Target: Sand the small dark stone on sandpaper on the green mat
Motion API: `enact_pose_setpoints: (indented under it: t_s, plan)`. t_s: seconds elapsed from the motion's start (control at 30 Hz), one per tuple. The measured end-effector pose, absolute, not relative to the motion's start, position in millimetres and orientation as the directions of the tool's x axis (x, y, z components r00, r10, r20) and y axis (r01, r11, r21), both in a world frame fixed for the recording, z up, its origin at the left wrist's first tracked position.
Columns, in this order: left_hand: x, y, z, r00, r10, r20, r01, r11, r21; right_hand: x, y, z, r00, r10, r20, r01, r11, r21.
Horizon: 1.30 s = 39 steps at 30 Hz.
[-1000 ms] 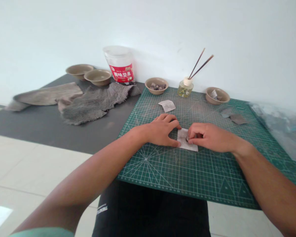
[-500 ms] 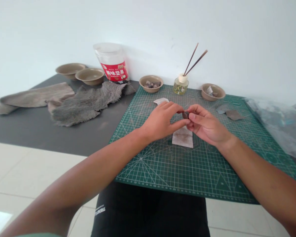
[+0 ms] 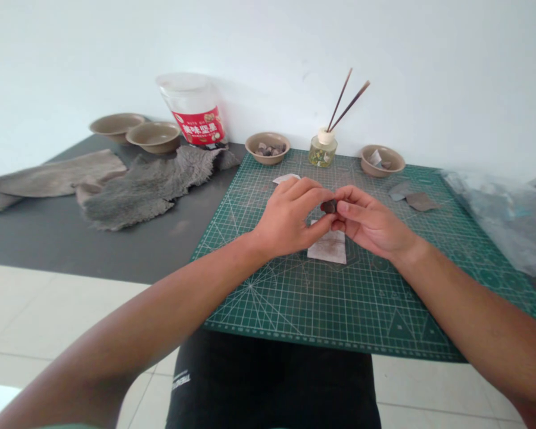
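A small dark brown piece (image 3: 329,207) is held between both hands above the green cutting mat (image 3: 277,310). My left hand (image 3: 290,217) has its thumb and index finger on the left side of the piece. The fingertips of my right hand (image 3: 368,220) pinch its right side. Under the hands lies a pale sheet (image 3: 328,249) with brown smudges, its far part hidden by the fingers. Another white scrap (image 3: 286,178) shows just behind my left hand.
Behind stand a bowl of small pieces (image 3: 268,148), a reed diffuser (image 3: 323,149) and another bowl (image 3: 383,161). Grey cloths (image 3: 134,190), two bowls (image 3: 154,138) and a red-labelled tub (image 3: 199,119) are left; flat scraps (image 3: 420,201) and a plastic bag (image 3: 509,220) right.
The piece has turned between the fingers and more of its dark face shows. Both hands remain together around it. The whole view has shifted slightly.
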<state>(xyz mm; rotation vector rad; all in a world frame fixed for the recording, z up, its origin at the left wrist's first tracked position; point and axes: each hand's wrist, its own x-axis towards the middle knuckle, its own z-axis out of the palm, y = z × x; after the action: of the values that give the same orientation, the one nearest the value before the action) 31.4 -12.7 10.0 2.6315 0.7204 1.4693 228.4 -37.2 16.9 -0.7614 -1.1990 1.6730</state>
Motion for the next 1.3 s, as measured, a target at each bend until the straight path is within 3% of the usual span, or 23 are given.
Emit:
enact_pose_setpoints:
  t_s: [0.23, 0.57, 0.77, 1.0, 1.3]
  plan:
    - [33.3, -11.7, 8.6, 0.429, 0.508, 0.747, 0.02, -0.832, 0.554, 233.9, -39.3, 19.0, -0.494, 0.867, 0.068, -0.39, -0.151, -0.908]
    - [45.1, -11.5, -1.2, 0.455, 0.677, 0.579, -0.38, -0.44, 0.814, 232.6, -40.1, 18.4, -0.496, 0.865, 0.077, -0.398, -0.147, -0.906]
    - [46.4, -14.8, 3.1, 0.448, 0.747, 0.492, -0.326, -0.375, 0.868, 232.1, -40.3, 18.4, -0.479, 0.877, 0.033, -0.362, -0.163, -0.918]
    - [45.1, -14.9, 8.4, 0.435, 0.745, 0.506, -0.258, -0.436, 0.862, 231.5, -41.6, 18.8, -0.518, 0.855, 0.031, -0.356, -0.182, -0.917]
    - [41.1, -12.7, 10.1, 0.405, 0.788, 0.464, -0.244, -0.396, 0.885, 233.8, -47.0, 27.2, -0.535, 0.841, 0.079, -0.378, -0.155, -0.913]
